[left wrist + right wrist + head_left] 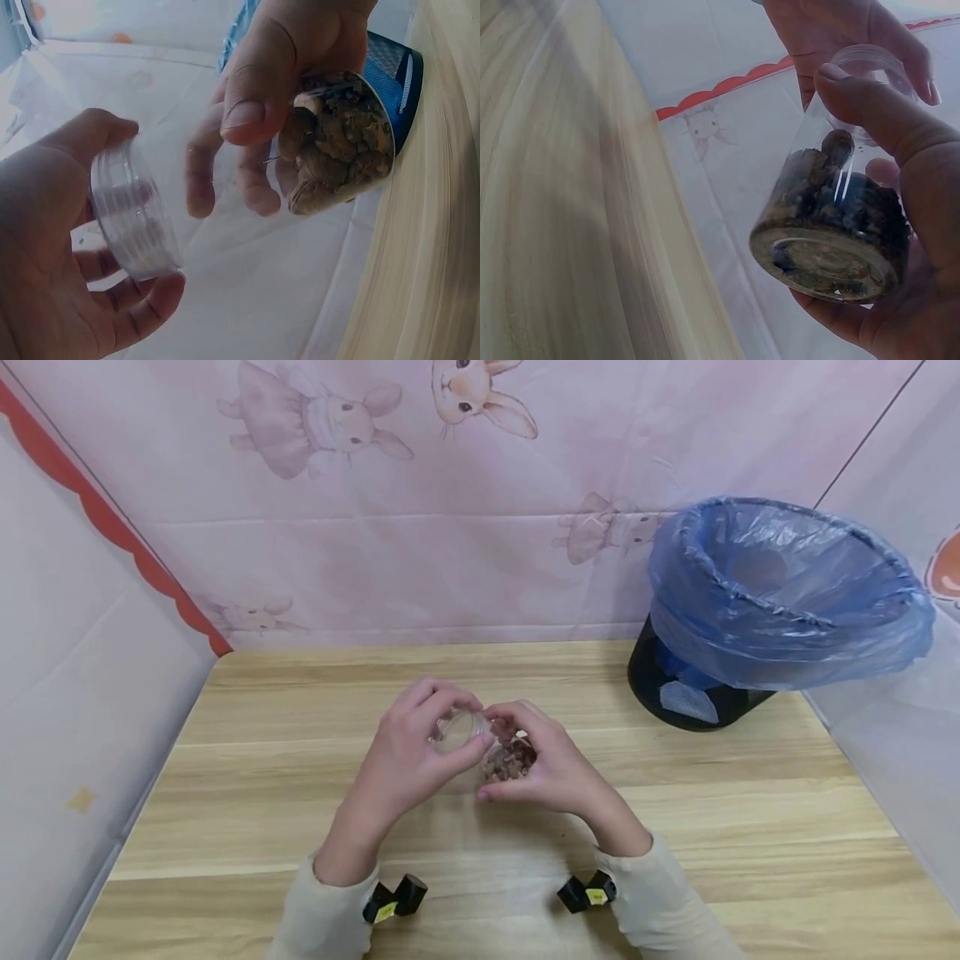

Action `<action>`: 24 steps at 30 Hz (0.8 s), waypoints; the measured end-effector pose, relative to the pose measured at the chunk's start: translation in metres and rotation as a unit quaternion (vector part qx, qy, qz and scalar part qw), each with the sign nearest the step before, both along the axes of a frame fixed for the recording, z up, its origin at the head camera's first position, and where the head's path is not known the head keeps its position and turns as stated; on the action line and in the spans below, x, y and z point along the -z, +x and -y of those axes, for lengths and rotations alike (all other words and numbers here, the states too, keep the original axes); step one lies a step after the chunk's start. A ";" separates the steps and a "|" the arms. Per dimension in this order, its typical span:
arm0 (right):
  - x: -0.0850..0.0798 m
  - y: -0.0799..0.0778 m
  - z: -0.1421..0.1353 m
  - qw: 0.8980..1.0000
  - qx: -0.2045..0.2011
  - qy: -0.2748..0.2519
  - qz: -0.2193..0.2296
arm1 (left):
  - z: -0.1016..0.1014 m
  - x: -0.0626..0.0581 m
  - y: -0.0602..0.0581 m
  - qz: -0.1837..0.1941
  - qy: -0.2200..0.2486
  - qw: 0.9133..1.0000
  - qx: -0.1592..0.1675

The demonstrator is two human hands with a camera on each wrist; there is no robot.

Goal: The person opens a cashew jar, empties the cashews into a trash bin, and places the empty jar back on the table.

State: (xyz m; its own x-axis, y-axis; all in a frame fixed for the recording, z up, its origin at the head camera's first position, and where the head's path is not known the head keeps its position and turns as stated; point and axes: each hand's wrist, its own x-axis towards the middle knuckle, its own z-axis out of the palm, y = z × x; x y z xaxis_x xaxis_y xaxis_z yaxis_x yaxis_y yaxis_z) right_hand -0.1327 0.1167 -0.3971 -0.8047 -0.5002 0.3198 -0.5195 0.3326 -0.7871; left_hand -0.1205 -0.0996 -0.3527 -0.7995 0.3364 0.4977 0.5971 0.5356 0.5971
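Note:
My left hand (408,756) grips a clear, ridged screw lid (135,210) by its rim, thumb on one side and fingers on the other. My right hand (562,772) holds a clear plastic jar (832,217), its thumb and fingers wrapped round the side. Brown, wrinkled, lumpy dried pieces (337,146) fill the lower part of the jar. The jar leans over, its mouth towards the lid, and the lid is off it in the left wrist view. Both hands are close together over the middle of the table.
At the back right of the wooden table (262,793) stands a black mesh bin (690,697), lined with a blue plastic bag (787,643). A pink rabbit-print cloth (420,568) hangs along the table's far edge. Black wrist cameras sit at both cuffs.

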 end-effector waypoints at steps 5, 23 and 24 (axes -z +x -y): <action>0.001 -0.002 -0.003 0.999 -0.014 -0.023 0.018 | 0.001 0.001 -0.003 -0.039 -0.012 0.998 0.050; -0.036 0.014 0.000 0.989 -0.083 -0.081 0.086 | 0.002 -0.002 -0.006 -0.132 0.063 0.975 0.167; -0.036 0.013 0.000 0.990 -0.082 -0.080 0.079 | 0.002 -0.002 -0.006 -0.130 0.060 0.977 0.160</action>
